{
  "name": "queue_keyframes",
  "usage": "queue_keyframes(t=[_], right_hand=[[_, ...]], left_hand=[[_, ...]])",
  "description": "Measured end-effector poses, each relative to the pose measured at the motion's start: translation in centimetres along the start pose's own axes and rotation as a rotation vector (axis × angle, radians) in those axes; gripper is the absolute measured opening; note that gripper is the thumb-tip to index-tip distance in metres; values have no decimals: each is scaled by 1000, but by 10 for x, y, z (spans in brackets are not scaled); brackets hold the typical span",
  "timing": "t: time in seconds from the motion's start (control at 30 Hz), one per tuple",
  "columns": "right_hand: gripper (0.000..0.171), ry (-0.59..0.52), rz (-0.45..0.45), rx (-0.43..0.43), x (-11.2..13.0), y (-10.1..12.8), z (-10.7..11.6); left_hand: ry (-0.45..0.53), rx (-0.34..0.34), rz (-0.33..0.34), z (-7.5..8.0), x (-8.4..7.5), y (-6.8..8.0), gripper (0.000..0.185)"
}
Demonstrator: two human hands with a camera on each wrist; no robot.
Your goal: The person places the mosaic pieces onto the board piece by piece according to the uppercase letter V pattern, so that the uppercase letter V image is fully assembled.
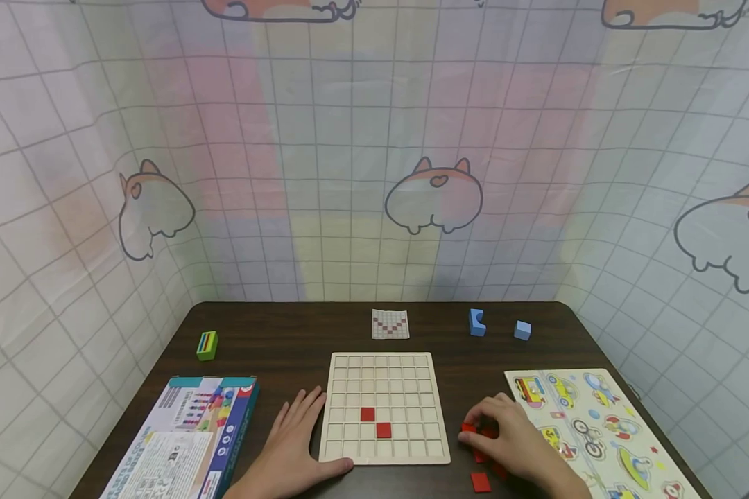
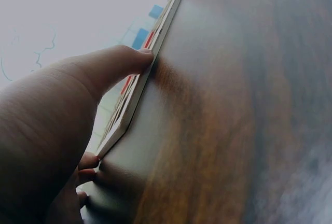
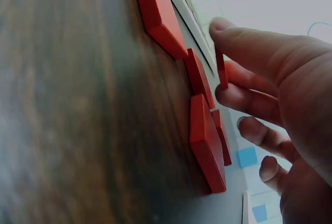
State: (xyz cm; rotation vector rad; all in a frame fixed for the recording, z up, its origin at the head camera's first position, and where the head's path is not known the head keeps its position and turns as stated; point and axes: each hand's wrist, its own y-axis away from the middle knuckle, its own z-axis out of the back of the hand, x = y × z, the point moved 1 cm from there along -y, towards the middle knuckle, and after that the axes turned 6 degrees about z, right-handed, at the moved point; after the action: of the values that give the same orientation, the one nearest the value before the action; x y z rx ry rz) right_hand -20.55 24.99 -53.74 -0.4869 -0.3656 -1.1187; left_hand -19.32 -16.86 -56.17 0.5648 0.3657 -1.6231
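Our right hand (image 1: 514, 436) pinches one red tile (image 3: 222, 71) between thumb and forefinger, over the loose red tiles (image 3: 205, 130). Our left hand (image 1: 293, 433) lies flat, fingers straight, against the grid board (image 1: 383, 374) — two tiles seated, most cells bare.

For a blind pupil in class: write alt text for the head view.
A right hand picks at red tiles beside a wooden grid board holding two red squares, while the left hand steadies its left edge on a dark table.
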Motion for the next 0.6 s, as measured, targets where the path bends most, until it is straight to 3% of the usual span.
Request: queue_keyframes(t=[0.2, 0.6], right_hand=[[18, 18, 44, -51, 5, -3, -3], [17, 1, 159, -58, 21, -15, -6]], left_hand=[[-7, -7, -12, 1, 0, 0, 134], [-6, -15, -17, 2, 0, 1, 134]])
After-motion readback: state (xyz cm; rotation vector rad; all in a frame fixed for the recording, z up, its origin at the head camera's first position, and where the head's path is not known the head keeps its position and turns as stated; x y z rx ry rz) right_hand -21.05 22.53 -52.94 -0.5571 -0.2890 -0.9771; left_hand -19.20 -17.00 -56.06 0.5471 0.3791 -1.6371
